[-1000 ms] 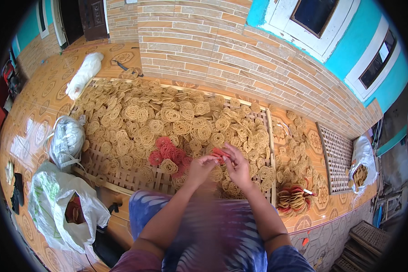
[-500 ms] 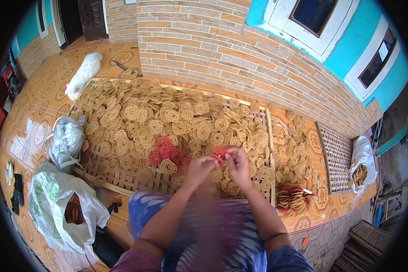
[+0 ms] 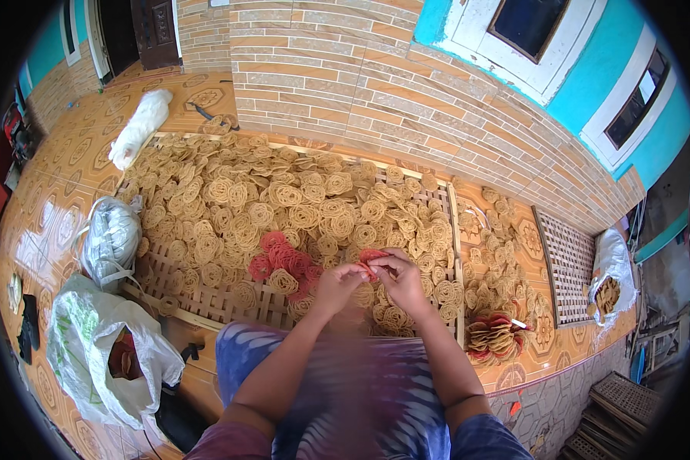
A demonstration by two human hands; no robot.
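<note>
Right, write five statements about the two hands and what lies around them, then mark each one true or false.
1. The bare left hand and the bare right hand both pinch thin, red, lacy material. True.
2. Most of the round, coiled, lacy discs on the big woven tray are red. False: most are tan.
3. The cluster of red, lacy discs on the tray lies to the left of both hands. True.
4. The white, furry animal lies beyond the tray's right end. False: it lies by the tray's far left corner.
5. The open, white plastic sack with green marks stands to the person's left. True.
</note>
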